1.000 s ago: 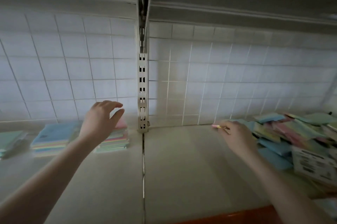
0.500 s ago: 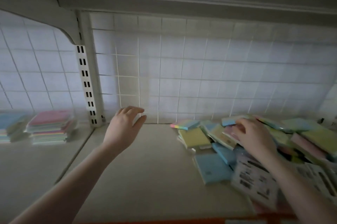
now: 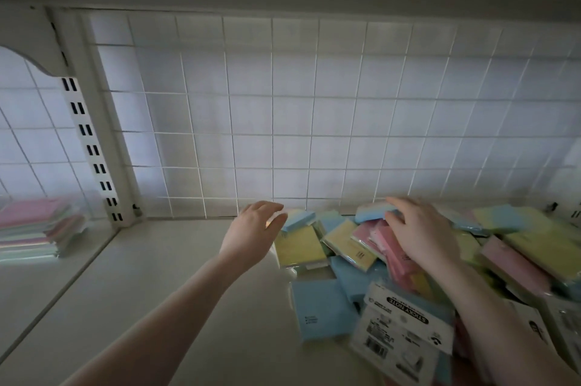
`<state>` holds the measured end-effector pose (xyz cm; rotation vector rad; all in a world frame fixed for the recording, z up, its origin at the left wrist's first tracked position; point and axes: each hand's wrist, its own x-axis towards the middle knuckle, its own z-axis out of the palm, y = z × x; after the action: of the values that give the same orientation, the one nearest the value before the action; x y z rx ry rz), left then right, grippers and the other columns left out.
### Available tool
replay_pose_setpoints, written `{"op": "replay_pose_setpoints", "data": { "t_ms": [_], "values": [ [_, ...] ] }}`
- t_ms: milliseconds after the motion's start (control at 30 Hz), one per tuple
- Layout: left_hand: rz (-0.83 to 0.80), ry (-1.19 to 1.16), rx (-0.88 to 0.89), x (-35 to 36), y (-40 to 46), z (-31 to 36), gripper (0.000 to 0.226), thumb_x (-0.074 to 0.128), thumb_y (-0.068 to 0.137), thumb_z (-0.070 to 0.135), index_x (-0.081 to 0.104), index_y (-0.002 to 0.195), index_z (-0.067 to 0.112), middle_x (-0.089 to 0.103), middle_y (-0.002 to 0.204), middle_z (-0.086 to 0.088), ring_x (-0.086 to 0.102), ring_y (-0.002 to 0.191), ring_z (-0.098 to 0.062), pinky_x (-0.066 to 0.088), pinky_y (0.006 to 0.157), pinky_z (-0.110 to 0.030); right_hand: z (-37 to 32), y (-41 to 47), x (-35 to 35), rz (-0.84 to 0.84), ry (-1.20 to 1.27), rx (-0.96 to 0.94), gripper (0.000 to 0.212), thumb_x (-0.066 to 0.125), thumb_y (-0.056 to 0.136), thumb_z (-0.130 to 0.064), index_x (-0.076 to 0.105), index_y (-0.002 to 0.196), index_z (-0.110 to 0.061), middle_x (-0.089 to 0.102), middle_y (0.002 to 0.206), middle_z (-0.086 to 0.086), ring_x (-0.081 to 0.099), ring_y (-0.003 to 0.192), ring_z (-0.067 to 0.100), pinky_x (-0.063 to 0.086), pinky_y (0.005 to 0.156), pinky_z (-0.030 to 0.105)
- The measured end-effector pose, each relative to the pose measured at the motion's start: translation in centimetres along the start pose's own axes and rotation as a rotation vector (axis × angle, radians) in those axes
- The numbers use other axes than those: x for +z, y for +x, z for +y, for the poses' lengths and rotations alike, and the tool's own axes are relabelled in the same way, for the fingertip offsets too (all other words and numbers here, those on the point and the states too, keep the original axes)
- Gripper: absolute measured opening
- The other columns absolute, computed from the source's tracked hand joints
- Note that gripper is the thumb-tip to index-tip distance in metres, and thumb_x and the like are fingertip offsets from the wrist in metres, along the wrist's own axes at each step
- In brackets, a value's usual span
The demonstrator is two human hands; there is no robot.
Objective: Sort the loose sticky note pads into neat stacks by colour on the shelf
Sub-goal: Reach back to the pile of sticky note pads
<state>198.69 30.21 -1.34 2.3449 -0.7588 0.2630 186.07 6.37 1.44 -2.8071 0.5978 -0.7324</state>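
- Our left hand (image 3: 254, 233) hovers over the shelf (image 3: 163, 297) with its fingers relaxed and slightly spread; it holds nothing, and its fingertips are just beside the left edge of the loose pile of sticky note pads (image 3: 393, 263).
- Our right hand (image 3: 421, 234) lies on top of the pile, fingers curved over a pink pad (image 3: 390, 247) and near a blue pad (image 3: 372, 211) at the back; we cannot tell if it really grips one.
- The pile covers the right part of the shelf, from the wire grid (image 3: 314, 121) behind up to the front; blue, yellow and pink pads lie tilted and overlapping, and a white label card (image 3: 405, 332) lies at the front.
- Left of the pile, the shelf surface is open up to the slotted upright post (image 3: 91, 146).
- Beyond the post, on the next shelf section, a neat stack (image 3: 34, 228) with a pink top stands at the left edge of the view.
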Motion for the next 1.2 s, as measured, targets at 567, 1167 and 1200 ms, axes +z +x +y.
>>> {"op": "replay_pose_setpoints", "data": {
  "t_ms": [567, 1167, 1200],
  "values": [
    [-0.049, -0.049, -0.168, 1.7, 1.2, 0.3, 0.017, 0.057, 0.091, 0.033, 0.057, 0.076, 0.023, 0.059, 0.091, 0.000, 0.054, 0.089, -0.022, 0.036, 0.067, -0.029, -0.6, 1.8, 0.3, -0.024, 0.012, 0.221, 0.019, 0.060, 0.087, -0.044, 0.062, 0.088, -0.025, 0.062, 0.083, -0.009, 0.057, 0.085, 0.017, 0.047, 0.078, 0.035],
    [-0.290, -0.386, -0.354, -0.7, 2.6, -0.1, 0.040, 0.081, 0.071, 0.015, 0.056, 0.101, 0.009, 0.054, 0.091, -0.003, 0.050, 0.072, -0.011, 0.041, 0.058, -0.018, -0.7, 6.2, 0.6, -0.371, 0.152, 0.532, 0.053, 0.084, 0.058, -0.032, 0.052, 0.092, -0.005, 0.058, 0.099, 0.012, 0.057, 0.097, 0.033, 0.047, 0.091, 0.045],
    [-0.308, -0.389, -0.347, -0.9, 2.6, -0.2, 0.030, 0.080, 0.071, 0.013, 0.059, 0.091, 0.009, 0.055, 0.082, -0.003, 0.049, 0.067, -0.010, 0.039, 0.057, -0.018, -0.5, 6.3, 0.8, -0.373, 0.184, 0.549, 0.055, 0.085, 0.054, -0.030, 0.055, 0.092, -0.005, 0.059, 0.098, 0.013, 0.057, 0.097, 0.034, 0.047, 0.091, 0.046]
  ]
}}
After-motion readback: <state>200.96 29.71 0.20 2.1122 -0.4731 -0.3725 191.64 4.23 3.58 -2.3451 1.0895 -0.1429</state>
